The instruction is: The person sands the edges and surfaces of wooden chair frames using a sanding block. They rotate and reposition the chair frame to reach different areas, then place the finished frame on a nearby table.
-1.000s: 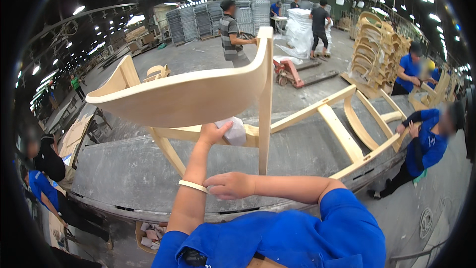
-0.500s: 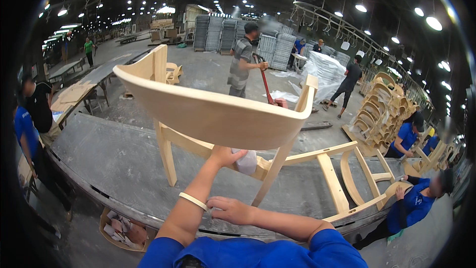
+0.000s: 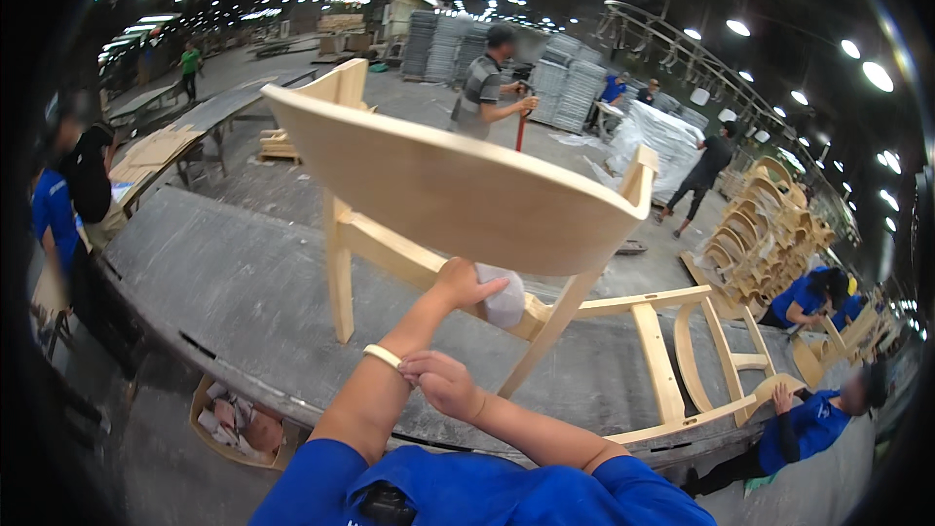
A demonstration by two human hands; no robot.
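An unfinished pale wooden chair frame (image 3: 458, 190) with a wide curved backrest stands on the grey workbench (image 3: 224, 282) in front of me. My left hand (image 3: 462, 284) reaches under the backrest to the frame's lower rail (image 3: 390, 251). Its fingers are closed on a whitish sheet (image 3: 503, 296) that looks like sandpaper, pressed against the rail; the fingertips are partly hidden. Round my left wrist sits a cream-coloured band (image 3: 381, 356). My right hand (image 3: 443, 382) is at that band, thumb and fingers pinched together on its edge.
More wooden frame parts (image 3: 659, 360) lie on the bench to the right, beside a co-worker in blue (image 3: 813, 433). Under the bench's near edge is a carton of scraps (image 3: 239, 426). Stacked curved chair parts (image 3: 765, 219) stand far right. Other people stand beyond the bench.
My right hand has come up from beside my left forearm onto the wrist band, its fingers now pinching there. My left hand stays at the rail with the sheet. The whole view has shifted slightly.
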